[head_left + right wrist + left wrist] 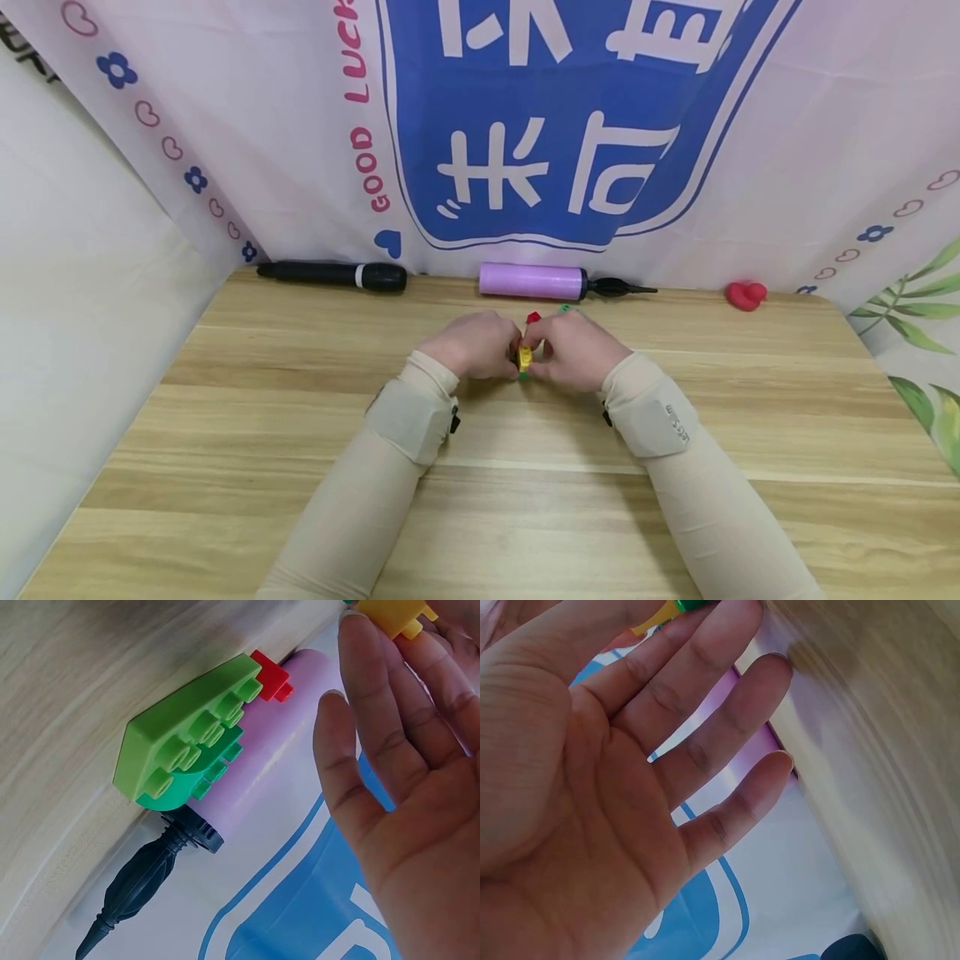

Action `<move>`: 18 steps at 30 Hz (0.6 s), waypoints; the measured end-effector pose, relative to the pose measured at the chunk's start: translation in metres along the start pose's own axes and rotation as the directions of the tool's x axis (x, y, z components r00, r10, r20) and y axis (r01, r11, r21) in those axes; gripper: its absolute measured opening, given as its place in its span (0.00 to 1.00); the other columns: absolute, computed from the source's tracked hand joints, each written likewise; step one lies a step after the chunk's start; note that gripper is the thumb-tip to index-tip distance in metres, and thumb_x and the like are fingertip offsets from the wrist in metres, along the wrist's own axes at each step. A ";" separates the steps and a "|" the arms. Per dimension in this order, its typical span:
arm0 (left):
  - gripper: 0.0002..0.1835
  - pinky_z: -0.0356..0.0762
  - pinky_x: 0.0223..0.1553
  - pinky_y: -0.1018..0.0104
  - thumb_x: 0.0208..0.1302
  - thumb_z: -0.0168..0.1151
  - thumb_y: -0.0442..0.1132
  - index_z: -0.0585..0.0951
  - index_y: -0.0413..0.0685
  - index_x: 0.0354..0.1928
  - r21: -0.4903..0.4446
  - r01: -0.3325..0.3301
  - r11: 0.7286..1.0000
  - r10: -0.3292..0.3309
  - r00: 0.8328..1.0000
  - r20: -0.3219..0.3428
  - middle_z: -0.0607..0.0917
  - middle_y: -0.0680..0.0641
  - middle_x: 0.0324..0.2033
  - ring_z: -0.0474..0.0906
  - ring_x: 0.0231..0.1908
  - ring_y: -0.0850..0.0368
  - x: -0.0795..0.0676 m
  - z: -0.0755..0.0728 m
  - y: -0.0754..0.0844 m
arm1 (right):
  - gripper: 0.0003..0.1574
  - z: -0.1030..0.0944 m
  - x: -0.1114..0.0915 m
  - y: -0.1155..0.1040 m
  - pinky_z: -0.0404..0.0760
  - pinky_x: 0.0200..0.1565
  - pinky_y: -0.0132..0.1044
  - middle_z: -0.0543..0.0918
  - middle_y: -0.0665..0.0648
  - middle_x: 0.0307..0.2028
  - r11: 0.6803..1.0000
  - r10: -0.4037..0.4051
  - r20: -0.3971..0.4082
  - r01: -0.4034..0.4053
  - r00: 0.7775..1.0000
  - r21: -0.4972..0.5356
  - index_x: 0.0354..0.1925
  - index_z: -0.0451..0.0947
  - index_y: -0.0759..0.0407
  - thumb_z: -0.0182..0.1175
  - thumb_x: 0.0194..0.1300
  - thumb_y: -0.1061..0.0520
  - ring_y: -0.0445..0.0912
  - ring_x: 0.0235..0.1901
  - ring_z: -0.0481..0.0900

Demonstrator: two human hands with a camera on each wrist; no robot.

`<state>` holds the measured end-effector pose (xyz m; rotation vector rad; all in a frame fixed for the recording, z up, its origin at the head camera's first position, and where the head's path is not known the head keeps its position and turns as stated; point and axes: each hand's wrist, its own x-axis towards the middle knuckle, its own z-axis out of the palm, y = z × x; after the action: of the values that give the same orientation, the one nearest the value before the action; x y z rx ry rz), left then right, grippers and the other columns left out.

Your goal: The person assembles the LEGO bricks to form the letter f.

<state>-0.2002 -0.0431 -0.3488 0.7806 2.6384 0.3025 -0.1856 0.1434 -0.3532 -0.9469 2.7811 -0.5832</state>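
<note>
Between both hands, over the table's middle, is a yellow toy building brick (525, 357) with a green brick (523, 376) against its near end. My left hand (480, 346) pinches this pair from the left, its other fingers extended in the left wrist view. From the right, my right hand (577, 350) pinches the yellow brick, whose studs show in the right wrist view. Beyond the hands lie a red brick (271, 675), a large light green brick (191, 724) and a darker green brick (176, 790). My hands mostly cover these in the head view.
Along the table's back edge lie a black microphone-like stick (330, 275), a purple hand pump (531, 281) with a black nozzle, and a red heart-like object (746, 295). A printed cloth (300, 125) hangs behind the wooden table (225, 433).
</note>
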 end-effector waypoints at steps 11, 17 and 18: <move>0.10 0.81 0.51 0.55 0.67 0.71 0.44 0.88 0.49 0.47 0.011 0.029 1.000 -0.029 0.999 0.018 0.88 0.51 0.41 0.81 0.41 0.54 -0.003 -0.010 -0.009 | 0.16 -0.003 -0.001 0.001 0.85 0.46 0.41 0.92 0.52 0.43 0.997 0.058 0.019 -0.058 0.998 0.047 0.48 0.90 0.58 0.77 0.62 0.57 0.46 0.38 0.85; 0.10 0.80 0.50 0.57 0.68 0.72 0.45 0.88 0.51 0.47 -0.006 0.010 1.000 -0.009 1.000 0.021 0.88 0.53 0.40 0.81 0.41 0.55 -0.003 -0.008 -0.007 | 0.16 0.000 0.001 0.006 0.83 0.43 0.39 0.92 0.49 0.41 0.995 0.058 0.011 -0.058 0.998 0.086 0.47 0.91 0.55 0.78 0.60 0.57 0.46 0.37 0.86; 0.10 0.80 0.49 0.58 0.67 0.73 0.46 0.89 0.51 0.46 -0.012 0.010 1.000 -0.010 1.000 0.020 0.88 0.54 0.39 0.81 0.40 0.55 -0.003 -0.008 -0.007 | 0.16 0.001 0.001 0.007 0.83 0.43 0.39 0.92 0.49 0.41 0.995 0.050 0.005 -0.051 0.999 0.089 0.47 0.91 0.55 0.78 0.60 0.57 0.46 0.37 0.86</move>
<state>-0.2044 -0.0511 -0.3430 0.7623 2.6188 0.3064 -0.1902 0.1470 -0.3566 -0.8561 2.7421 -0.6913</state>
